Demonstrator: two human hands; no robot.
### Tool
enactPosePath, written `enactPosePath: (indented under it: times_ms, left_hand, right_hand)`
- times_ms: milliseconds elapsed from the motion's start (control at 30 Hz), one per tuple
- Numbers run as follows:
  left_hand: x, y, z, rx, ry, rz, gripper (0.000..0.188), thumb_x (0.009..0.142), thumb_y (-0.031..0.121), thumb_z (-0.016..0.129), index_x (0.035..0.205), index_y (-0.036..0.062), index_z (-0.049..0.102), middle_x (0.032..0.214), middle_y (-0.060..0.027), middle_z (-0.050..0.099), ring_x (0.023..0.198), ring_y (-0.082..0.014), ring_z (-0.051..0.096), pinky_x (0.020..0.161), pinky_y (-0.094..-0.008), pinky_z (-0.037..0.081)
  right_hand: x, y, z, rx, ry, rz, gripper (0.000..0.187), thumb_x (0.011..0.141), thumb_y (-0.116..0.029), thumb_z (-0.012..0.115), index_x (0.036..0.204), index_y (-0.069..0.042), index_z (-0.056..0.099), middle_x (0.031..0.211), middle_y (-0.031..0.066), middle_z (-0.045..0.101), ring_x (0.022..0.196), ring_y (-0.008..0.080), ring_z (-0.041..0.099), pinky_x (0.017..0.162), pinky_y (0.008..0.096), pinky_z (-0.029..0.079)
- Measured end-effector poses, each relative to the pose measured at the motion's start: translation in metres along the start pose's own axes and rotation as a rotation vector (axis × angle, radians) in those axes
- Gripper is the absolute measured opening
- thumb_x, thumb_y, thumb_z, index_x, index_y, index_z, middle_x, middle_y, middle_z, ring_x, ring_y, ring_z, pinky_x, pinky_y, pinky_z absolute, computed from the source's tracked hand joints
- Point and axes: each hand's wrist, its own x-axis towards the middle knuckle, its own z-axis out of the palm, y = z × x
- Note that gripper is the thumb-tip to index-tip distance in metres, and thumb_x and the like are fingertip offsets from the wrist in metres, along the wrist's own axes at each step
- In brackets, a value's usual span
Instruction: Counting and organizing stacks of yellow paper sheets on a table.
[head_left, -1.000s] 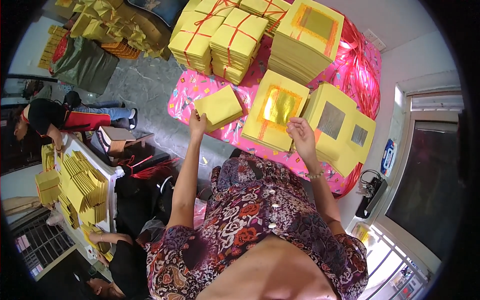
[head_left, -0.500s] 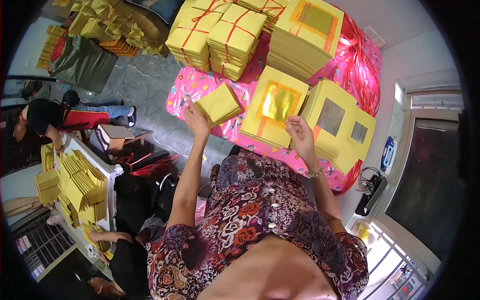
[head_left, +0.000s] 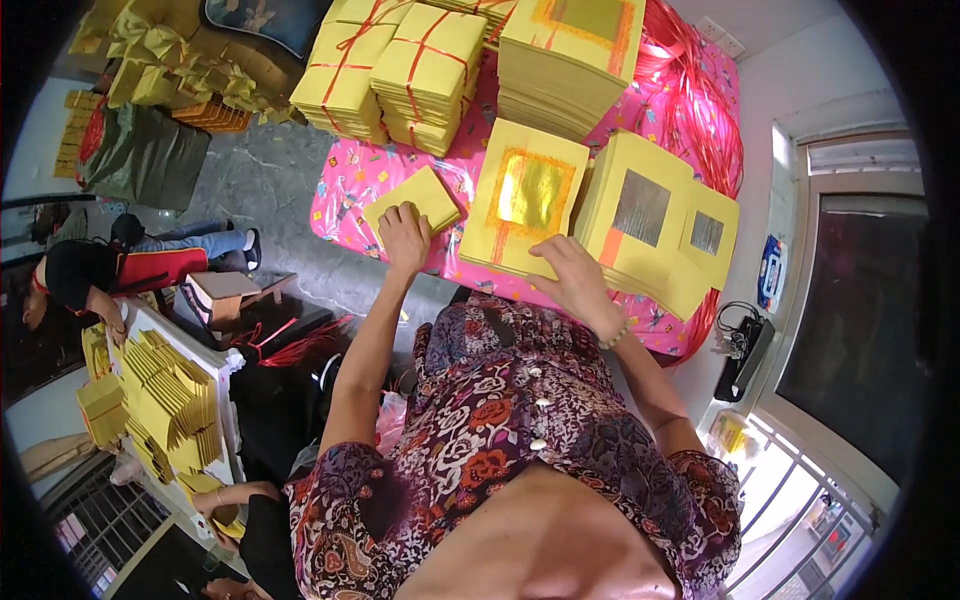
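Observation:
A small stack of folded yellow paper (head_left: pixel 428 196) lies near the front left of the pink table cover. My left hand (head_left: pixel 404 236) rests on its near edge, fingers laid over the top sheet. To the right is a pile of yellow paper sheets (head_left: pixel 482 215), its top sheet bearing a gold foil square framed in orange. My right hand (head_left: pixel 574 278) is at that pile's near right corner, fingers apart and fingertips touching the paper. Beside it, a yellow paper pile with silver foil squares (head_left: pixel 600 210) fans out to the right.
Yellow bundles tied with red ribbon (head_left: pixel 425 60) and a tall yellow paper stack (head_left: pixel 560 85) stand at the back. Red plastic strands (head_left: pixel 690 110) hang along the right side. Two people work at a white table (head_left: pixel 228 400) on the left, beside more yellow bundles (head_left: pixel 165 385).
My left hand has come down over the folded stack's near edge. My right hand has moved to the gold-foil pile's near corner, its fingers spreading. The whole view has shifted slightly.

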Motion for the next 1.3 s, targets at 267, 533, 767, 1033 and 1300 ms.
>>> enactPosePath:
  times_ms: [267,533,767,1033,1300]
  left_hand:
    - [-0.008,-0.010,0.020,-0.042,0.084,-0.044,0.043,0.085,0.025,0.061,0.121,0.0051,0.050,0.112,-0.0215,0.049,0.104,-0.0393,0.046,0.089,-0.0506,0.037]
    - [0.003,-0.018,-0.001,-0.135,-0.028,-0.118,0.037,0.088,0.026,0.058,0.120,0.0073,0.052,0.113,-0.0195,0.050,0.105,-0.0380,0.046,0.091,-0.0507,0.037]
    - [0.007,-0.017,-0.021,-0.145,0.027,-0.016,0.031,0.089,0.025,0.057,0.115,0.0086,0.056,0.108,-0.0165,0.053,0.104,-0.0372,0.047,0.091,-0.0491,0.037]
    - [0.022,0.046,-0.073,-1.152,-0.470,-0.184,0.019,0.087,0.015,0.068,0.102,0.0044,0.068,0.105,-0.0058,0.060,0.097,-0.0138,0.058,0.084,-0.0262,0.047]
    - [0.025,0.068,-0.096,-0.912,-0.544,0.319,0.026,0.080,0.013,0.075,0.104,0.0069,0.069,0.109,-0.0063,0.058,0.108,-0.0191,0.053,0.090,-0.0317,0.045]
  right_hand:
    - [0.003,0.000,0.001,-0.027,-0.034,-0.029,0.024,0.075,-0.018,0.072,0.094,-0.007,0.063,0.091,0.0071,0.058,0.085,0.0258,0.059,0.071,0.0372,0.050]
    - [0.012,0.017,-0.006,0.107,-0.116,-0.031,0.014,0.084,-0.018,0.065,0.082,-0.004,0.066,0.078,0.0095,0.064,0.075,0.0279,0.062,0.065,0.0382,0.050]
    - [0.016,0.022,-0.004,0.136,-0.145,0.005,0.019,0.087,-0.021,0.061,0.081,-0.003,0.067,0.076,0.0113,0.064,0.073,0.0295,0.062,0.065,0.0403,0.049]
    - [0.019,0.024,-0.006,0.178,-0.191,0.080,0.022,0.088,-0.024,0.058,0.082,-0.004,0.065,0.077,0.0132,0.063,0.076,0.0326,0.061,0.067,0.0438,0.048]
    - [0.019,0.028,-0.004,0.224,-0.186,0.112,0.023,0.088,-0.025,0.057,0.082,-0.005,0.064,0.075,0.0135,0.062,0.075,0.0339,0.061,0.066,0.0441,0.047]
